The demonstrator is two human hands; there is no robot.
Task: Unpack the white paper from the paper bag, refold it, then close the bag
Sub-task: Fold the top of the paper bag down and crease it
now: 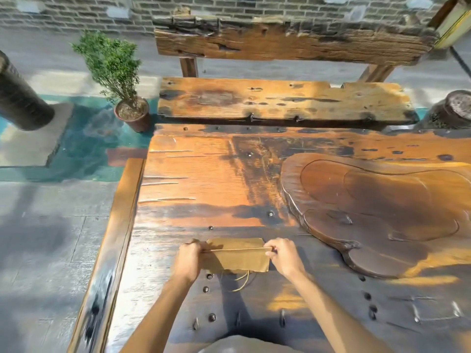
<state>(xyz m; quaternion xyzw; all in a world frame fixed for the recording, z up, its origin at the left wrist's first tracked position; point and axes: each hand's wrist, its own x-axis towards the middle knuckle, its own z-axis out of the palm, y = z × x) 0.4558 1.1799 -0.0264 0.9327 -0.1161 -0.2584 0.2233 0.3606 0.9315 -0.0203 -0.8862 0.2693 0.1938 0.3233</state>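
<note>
A small brown paper bag (237,259) lies flat on the wooden table (193,184), near its front edge. A fold line runs across the bag from hand to hand. My left hand (190,258) pinches the bag's left end at that fold. My right hand (281,254) pinches the right end. The bag's thin string handles (242,280) trail out from under its near edge. No white paper shows in this view.
A dark carved wooden tray (382,212) fills the table's right side. A wooden bench (280,103) stands behind the table. A potted plant (130,110) sits on the ground at back left, and a tree stump (453,108) at back right. The table's left edge (114,225) drops to pavement.
</note>
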